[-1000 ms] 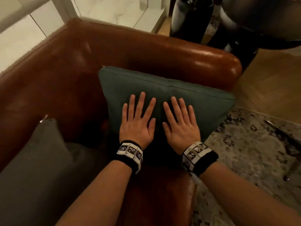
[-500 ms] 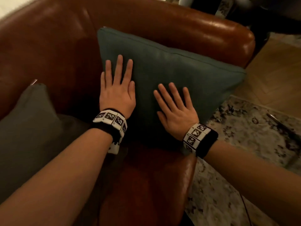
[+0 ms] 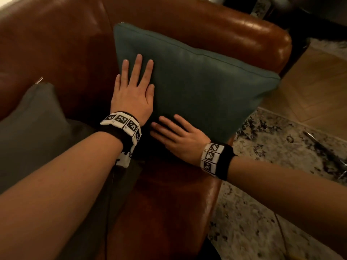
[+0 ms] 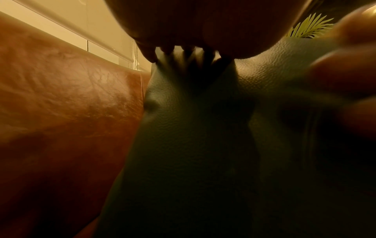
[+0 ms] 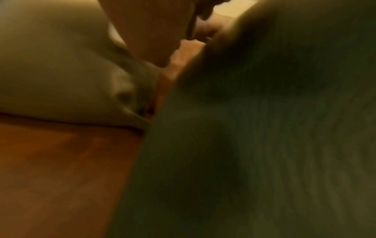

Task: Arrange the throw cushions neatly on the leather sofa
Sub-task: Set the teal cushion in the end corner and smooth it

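Nearest, at the seat's front, the right hand [image 3: 180, 139] lies flat on the lower edge of the green cushion [image 3: 202, 87], fingers straight and pointing left, gripping nothing. Just above it the left hand [image 3: 133, 94] presses the cushion's left side, palm down with fingers spread and straight, also holding nothing; the left wrist view shows its fingertips [image 4: 150, 56] denting the grained cover. The cushion leans tilted against the arm and back of the sofa [image 3: 206, 25], in the right corner, its right corner jutting past the sofa's edge over the rug [image 3: 281, 147]. To the left, a grey cushion [image 3: 33, 124] sits on the seat, near the green one but apart from it.

The step in hand looks like patting and squaring cushion 1 of 2 into its corner. Next, judging by the tilt, it wants a nudge inward so it stands straight, and then the grey one needs setting upright to match.
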The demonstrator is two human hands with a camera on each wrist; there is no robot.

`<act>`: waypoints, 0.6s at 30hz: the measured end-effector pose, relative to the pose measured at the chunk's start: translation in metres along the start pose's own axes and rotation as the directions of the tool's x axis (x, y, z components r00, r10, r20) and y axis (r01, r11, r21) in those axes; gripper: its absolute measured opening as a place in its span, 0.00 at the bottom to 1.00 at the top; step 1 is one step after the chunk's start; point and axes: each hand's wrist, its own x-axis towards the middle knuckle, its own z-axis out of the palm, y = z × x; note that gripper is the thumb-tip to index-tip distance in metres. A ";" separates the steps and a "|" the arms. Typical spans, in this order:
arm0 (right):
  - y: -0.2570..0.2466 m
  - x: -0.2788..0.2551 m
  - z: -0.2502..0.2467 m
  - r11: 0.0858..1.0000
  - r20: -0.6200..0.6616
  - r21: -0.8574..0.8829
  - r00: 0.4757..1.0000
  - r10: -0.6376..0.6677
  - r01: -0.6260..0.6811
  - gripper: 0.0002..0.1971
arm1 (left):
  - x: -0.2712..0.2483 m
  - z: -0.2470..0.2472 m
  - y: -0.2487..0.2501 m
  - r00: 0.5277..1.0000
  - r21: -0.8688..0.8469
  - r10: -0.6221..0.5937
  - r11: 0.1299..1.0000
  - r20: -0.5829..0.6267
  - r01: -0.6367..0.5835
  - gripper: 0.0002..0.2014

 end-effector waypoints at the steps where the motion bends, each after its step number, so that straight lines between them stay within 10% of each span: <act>1: 0.002 -0.003 0.005 0.999 0.088 -0.033 0.996 0.015 -0.012 0.29 | 0.000 0.000 -0.001 1.000 0.003 0.000 1.000 0.013 0.000 0.28; 6: -0.002 -0.109 0.012 0.945 0.597 0.025 0.753 -0.276 0.326 0.43 | -0.002 -0.003 0.000 1.000 0.015 -0.002 1.000 0.019 0.002 0.29; 10: 0.029 -0.074 -0.041 0.944 0.097 0.330 0.995 -0.038 0.003 0.30 | -0.017 0.005 0.026 0.986 -0.138 -0.129 0.984 -0.103 0.114 0.32; 12: 0.066 -0.011 -0.071 0.870 -0.098 0.448 0.955 0.279 -0.208 0.25 | -0.026 0.017 0.050 0.966 -0.263 -0.228 0.946 -0.124 0.190 0.32; 18: 0.130 0.064 -0.049 0.880 0.316 0.203 0.879 0.356 -0.429 0.29 | -0.040 0.062 0.081 0.813 -0.538 -0.572 0.720 -0.104 0.438 0.29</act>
